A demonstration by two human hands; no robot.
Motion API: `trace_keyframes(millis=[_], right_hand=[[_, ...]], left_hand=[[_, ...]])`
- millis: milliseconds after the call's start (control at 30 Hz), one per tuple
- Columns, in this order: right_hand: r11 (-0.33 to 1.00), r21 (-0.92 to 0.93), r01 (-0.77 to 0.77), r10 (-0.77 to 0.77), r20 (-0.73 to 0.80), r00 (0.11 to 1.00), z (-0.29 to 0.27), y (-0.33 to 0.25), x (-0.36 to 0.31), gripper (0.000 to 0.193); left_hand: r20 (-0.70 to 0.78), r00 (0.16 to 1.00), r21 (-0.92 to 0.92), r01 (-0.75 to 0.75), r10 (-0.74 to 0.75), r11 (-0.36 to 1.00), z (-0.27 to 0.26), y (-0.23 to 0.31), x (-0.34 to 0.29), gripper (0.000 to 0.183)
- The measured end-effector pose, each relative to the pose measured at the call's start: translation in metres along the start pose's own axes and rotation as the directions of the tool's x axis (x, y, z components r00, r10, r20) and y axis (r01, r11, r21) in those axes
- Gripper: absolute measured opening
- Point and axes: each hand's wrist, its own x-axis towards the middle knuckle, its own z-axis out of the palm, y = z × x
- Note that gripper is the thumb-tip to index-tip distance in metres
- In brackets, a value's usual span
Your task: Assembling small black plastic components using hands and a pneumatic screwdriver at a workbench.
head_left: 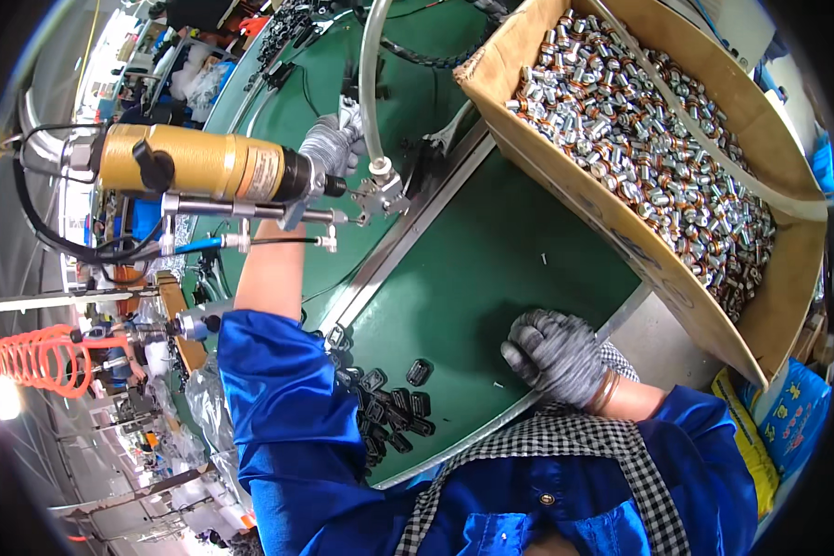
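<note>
My left hand (330, 146), in a grey knit glove, reaches far forward behind a yellow cylindrical power screwdriver (195, 163) mounted over the table. Its fingers look closed by a small pale, metallic-looking piece (349, 115); the tool hides part of the grip. Beside this hand, a clear hose (371, 83) runs down into a metal feeder head (381, 195) at the tool's tip. My right hand (556, 360), gloved alike, rests closed near the table's front edge. Its curled fingers hide whatever they may hold.
A cardboard box (612, 199) full of small metal cylinders with orange rings stands at the right. Several black plastic parts (394, 408) lie by my left sleeve. A metal rail (408, 232) crosses the green table (491, 269). Two loose screws lie there; a coiled orange hose (37, 360) hangs left.
</note>
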Motion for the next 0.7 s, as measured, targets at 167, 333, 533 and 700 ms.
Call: trace_keyframes(millis=[167,333,533,700], right_hand=[[1.0,-0.006,0.025,-0.025,-0.031,0.999,0.002,0.001,-0.002,0.02],[0.999,-0.047,0.003,-0.004,-0.022,1.0,0.003,-0.003,-0.006,0.023],[0.998,-0.054,0.009,-0.01,-0.023,1.0,0.002,-0.003,-0.008,0.022],[0.998,-0.039,0.044,-0.047,-0.077,0.996,0.008,-0.005,-0.006,0.02]], left_hand=[[0.438,0.891,-0.353,0.052,0.116,0.934,0.02,0.051,-0.043,0.044],[0.123,0.992,0.421,-0.076,0.026,0.904,0.061,0.044,-0.038,0.06],[0.141,0.977,-0.505,-0.067,0.158,0.86,0.061,-0.004,-0.061,0.015],[-0.279,0.96,0.209,0.073,-0.012,0.975,0.064,-0.017,-0.132,0.036]])
